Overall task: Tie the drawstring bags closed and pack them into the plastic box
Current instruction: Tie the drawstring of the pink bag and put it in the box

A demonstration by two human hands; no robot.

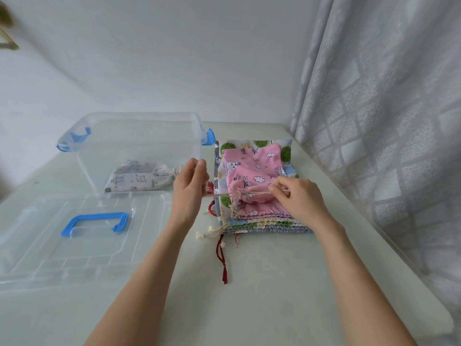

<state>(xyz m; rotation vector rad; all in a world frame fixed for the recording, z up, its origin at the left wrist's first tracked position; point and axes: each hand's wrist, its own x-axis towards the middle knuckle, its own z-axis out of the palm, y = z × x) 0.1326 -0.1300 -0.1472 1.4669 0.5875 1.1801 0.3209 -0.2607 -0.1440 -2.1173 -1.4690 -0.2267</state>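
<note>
While my left hand (190, 182) and right hand (298, 196) pinch the cord (252, 194) taut on the pink bag (252, 182) (atop the stack (268, 222)), uneven pull could slip the knot.

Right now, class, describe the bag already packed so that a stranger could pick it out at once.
Start at the clear plastic box with blue latches, at the table's far left. Inside it, on the bottom near the right wall, lies one drawstring bag. Its cloth is whitish with small grey animal prints and its mouth is cinched, unlike the pink and green bags stacked outside the box.
</note>
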